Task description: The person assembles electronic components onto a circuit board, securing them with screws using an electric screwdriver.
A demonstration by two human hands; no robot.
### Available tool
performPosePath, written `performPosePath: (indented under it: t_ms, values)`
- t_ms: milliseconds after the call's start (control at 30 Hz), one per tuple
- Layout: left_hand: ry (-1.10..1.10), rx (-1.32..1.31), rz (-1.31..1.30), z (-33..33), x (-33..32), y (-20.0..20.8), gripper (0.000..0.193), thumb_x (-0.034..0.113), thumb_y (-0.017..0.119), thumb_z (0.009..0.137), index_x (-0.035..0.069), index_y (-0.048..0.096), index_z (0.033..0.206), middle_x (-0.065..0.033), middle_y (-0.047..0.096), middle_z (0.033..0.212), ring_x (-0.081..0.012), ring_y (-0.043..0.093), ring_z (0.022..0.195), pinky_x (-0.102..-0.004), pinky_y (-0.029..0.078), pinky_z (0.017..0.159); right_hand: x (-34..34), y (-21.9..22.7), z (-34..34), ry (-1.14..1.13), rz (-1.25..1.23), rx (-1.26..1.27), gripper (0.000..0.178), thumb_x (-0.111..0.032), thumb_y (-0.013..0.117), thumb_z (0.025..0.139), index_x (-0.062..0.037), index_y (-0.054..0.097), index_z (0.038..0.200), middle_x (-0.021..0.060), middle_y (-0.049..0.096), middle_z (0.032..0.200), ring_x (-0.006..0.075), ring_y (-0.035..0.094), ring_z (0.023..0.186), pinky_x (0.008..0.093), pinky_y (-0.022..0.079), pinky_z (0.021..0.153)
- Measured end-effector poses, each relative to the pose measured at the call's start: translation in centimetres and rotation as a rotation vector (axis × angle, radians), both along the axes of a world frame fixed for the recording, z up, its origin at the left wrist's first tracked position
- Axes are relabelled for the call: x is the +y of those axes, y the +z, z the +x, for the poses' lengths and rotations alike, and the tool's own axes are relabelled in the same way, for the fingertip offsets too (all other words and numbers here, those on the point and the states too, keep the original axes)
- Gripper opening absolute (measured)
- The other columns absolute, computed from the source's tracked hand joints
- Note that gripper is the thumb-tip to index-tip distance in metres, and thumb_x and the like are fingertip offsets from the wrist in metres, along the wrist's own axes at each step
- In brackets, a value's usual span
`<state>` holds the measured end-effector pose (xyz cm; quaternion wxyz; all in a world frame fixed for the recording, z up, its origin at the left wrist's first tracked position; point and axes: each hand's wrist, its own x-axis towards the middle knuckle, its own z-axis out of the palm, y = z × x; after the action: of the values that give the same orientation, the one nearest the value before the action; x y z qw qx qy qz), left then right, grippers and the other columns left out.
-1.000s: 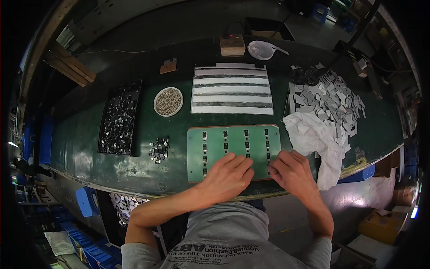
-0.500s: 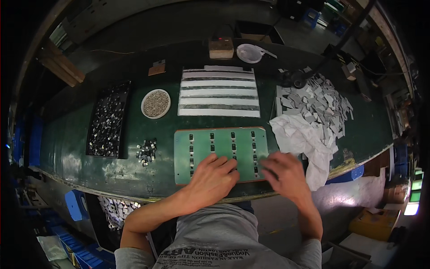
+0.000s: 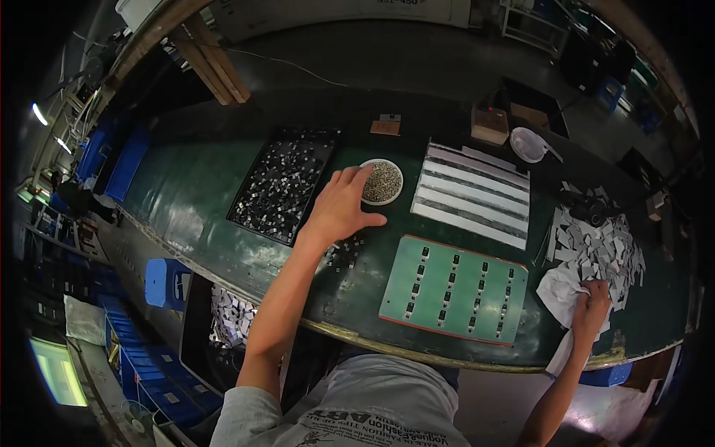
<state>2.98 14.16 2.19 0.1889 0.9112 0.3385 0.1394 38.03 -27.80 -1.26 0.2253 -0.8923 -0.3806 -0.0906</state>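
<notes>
My left hand (image 3: 341, 207) reaches out with thumb and fingers apart, holding nothing. Its fingertips are at the left rim of a round white dish (image 3: 403, 188) full of small metal pieces; whether they touch it I cannot tell. Partly under that hand lies a small pile of black components (image 3: 344, 255). On the right, my right hand (image 3: 590, 304) is closed on a crumpled white cloth (image 3: 558, 292). Between the hands lies a green board (image 3: 395, 298) with rows of small black components with metal ends, and neither hand touches it.
Left of the dish is a black tray (image 3: 240, 212) of loose components. A panel with white strips (image 3: 469, 195) lies behind the board. Grey-white flat pieces (image 3: 607, 249) are heaped at right, near a dark stand. A wooden block (image 3: 489, 125) and white strainer (image 3: 527, 145) stand farther back.
My left hand has left the board and moved left to the dish. My right hand has moved right and taken hold of the cloth. The view has turned left.
</notes>
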Motion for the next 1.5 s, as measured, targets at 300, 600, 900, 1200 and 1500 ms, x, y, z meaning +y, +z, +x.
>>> performPosePath:
  t_ms: [300,600,900,1200,1500]
  values:
    - [-0.090,-0.204,-0.300,2.8,5.1,-4.4,0.119,0.023,0.092,0.060,-0.002,0.028,0.158,-0.0204,0.036,0.158,-0.0374,0.034,0.147,-0.0423,0.031,0.123,0.7,-0.3,-2.8,0.089,0.077,-0.103,0.035,0.002,0.059,0.081,0.0004,0.065,0.115,0.0221,0.058,0.117,0.0432,0.057,0.111,0.0479,0.045,0.097]
    - [-0.048,-0.199,-0.278,2.6,3.7,-5.2,0.121,0.020,0.091,0.060,-0.006,0.024,0.157,-0.0228,0.035,0.155,-0.0402,0.035,0.144,-0.0427,0.034,0.121,0.9,-0.9,-1.9,0.142,0.059,-0.166,0.042,0.004,0.057,0.074,-0.0004,0.065,0.115,0.0219,0.058,0.114,0.0440,0.057,0.108,0.0493,0.044,0.096]
    - [-0.039,-0.145,-0.117,2.3,5.2,-4.2,0.106,0.032,0.093,0.064,0.004,0.042,0.153,-0.0161,0.041,0.155,-0.0371,0.043,0.139,-0.0439,0.036,0.119,0.2,-2.9,0.3,0.067,0.015,-0.093,0.023,0.001,0.055,0.073,0.0022,0.060,0.096,0.0208,0.057,0.104,0.0432,0.054,0.102,0.0513,0.042,0.095]
    - [-0.286,0.069,-0.009,3.4,6.8,-2.3,0.049,0.020,0.080,0.084,0.017,0.069,0.132,-0.0074,0.060,0.137,-0.0310,0.055,0.125,-0.0444,0.043,0.107,2.3,2.3,1.4,0.182,0.197,-0.134,0.055,0.001,0.055,0.076,-0.0011,0.056,0.132,0.0163,0.056,0.132,0.0335,0.053,0.117,0.0419,0.038,0.106]
    - [-0.260,-0.014,-0.012,3.8,5.8,-3.1,0.033,0.009,0.075,0.086,0.010,0.070,0.119,-0.0051,0.063,0.121,-0.0304,0.059,0.117,-0.0415,0.052,0.098,12.6,6.2,3.0,0.341,0.500,0.260,0.087,-0.006,0.053,0.071,-0.0099,0.040,0.157,0.0126,0.048,0.152,0.0258,0.044,0.142,0.0378,0.029,0.120]
